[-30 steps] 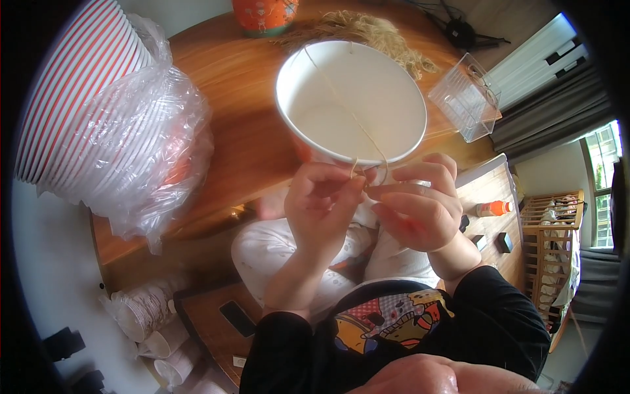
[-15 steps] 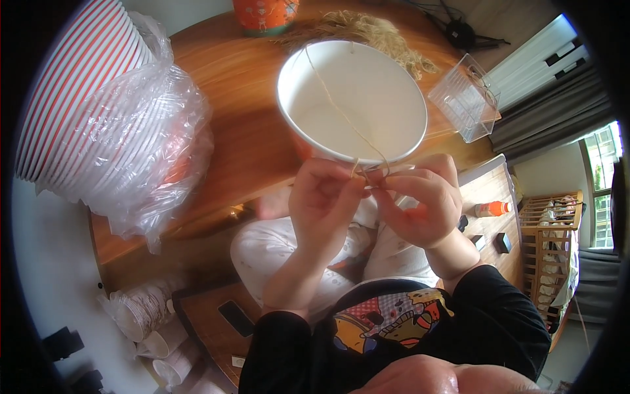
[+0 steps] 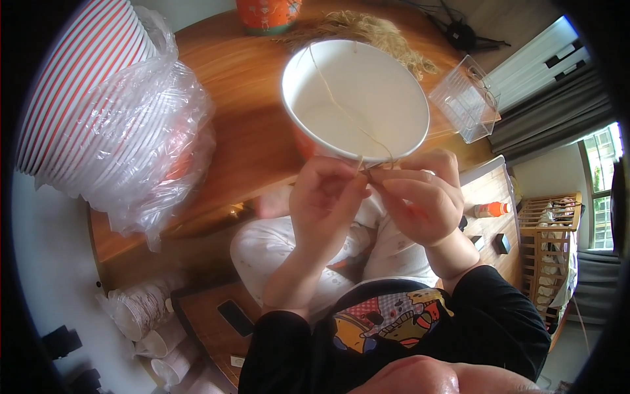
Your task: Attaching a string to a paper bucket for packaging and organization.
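Paper bucket (image 3: 357, 98) over wooden table (image 3: 249, 125), curtained window (image 3: 551, 118) nearby.

String (image 3: 341, 108) end hidden between fingertips (image 3: 357, 180); orange cup (image 3: 268, 13) cut off by top edge.

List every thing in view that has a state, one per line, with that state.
Paper bucket: upright, open, empty, twine strung across its mouth.
Twine: pulled taut, ends pinched at the near rim.
Left hand: pinching the twine.
Right hand: pinching the twine.
Stack of striped buckets: nested, lying sideways, half out of plastic wrap.
Clear plastic box: open, tilted.
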Available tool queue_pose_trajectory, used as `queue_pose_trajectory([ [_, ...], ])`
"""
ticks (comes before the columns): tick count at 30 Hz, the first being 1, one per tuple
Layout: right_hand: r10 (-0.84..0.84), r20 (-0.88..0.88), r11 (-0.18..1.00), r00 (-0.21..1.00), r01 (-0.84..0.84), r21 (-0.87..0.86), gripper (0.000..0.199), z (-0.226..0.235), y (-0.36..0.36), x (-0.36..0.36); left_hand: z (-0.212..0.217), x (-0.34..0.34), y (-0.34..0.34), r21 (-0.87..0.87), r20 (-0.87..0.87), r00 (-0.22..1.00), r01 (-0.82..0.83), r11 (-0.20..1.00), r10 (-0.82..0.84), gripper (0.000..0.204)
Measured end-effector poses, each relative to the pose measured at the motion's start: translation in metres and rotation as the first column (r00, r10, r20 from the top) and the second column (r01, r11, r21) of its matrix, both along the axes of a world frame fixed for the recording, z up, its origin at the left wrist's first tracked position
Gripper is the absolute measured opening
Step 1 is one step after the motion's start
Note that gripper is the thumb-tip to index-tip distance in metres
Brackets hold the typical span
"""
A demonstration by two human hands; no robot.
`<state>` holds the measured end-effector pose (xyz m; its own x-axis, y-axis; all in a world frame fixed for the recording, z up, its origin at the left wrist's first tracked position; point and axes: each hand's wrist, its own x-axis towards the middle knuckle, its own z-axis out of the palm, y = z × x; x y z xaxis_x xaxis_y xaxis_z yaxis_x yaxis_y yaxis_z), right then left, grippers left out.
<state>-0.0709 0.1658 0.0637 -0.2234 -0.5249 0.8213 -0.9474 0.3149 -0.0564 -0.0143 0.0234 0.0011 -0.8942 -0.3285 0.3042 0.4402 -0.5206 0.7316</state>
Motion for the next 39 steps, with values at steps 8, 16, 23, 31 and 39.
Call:
queue_pose_trajectory([
  [8, -0.011, 0.071, 1.000, 0.997, 0.012, -0.018, 0.036, 0.001, -0.003, 0.004, 0.004, 0.000, -0.015, 0.009, 0.034, 0.996, 0.078, 0.997, -0.078, 0.012],
  [16, 0.025, 0.104, 1.000, 0.994, -0.025, 0.002, 0.039, -0.006, -0.002, 0.002, -0.002, 0.000, -0.011, -0.050, 0.039, 0.984, 0.176, 0.983, -0.175, 0.030],
  [23, -0.021, 0.194, 1.000, 0.981, 0.020, 0.005, 0.039, -0.006, 0.000, 0.009, -0.007, -0.001, -0.007, 0.055, 0.017, 0.989, 0.145, 0.988, -0.146, 0.025],
  [31, -0.047, 0.179, 0.995, 0.983, 0.061, -0.074, 0.045, -0.014, -0.001, 0.010, -0.004, -0.001, -0.017, -0.062, 0.058, 0.995, 0.085, 0.994, -0.082, 0.021],
  [39, -0.039, 0.208, 0.995, 0.977, 0.058, -0.084, 0.046, -0.013, 0.002, 0.011, -0.003, 0.000, -0.013, -0.038, 0.031, 0.997, 0.067, 0.997, -0.066, 0.022],
])
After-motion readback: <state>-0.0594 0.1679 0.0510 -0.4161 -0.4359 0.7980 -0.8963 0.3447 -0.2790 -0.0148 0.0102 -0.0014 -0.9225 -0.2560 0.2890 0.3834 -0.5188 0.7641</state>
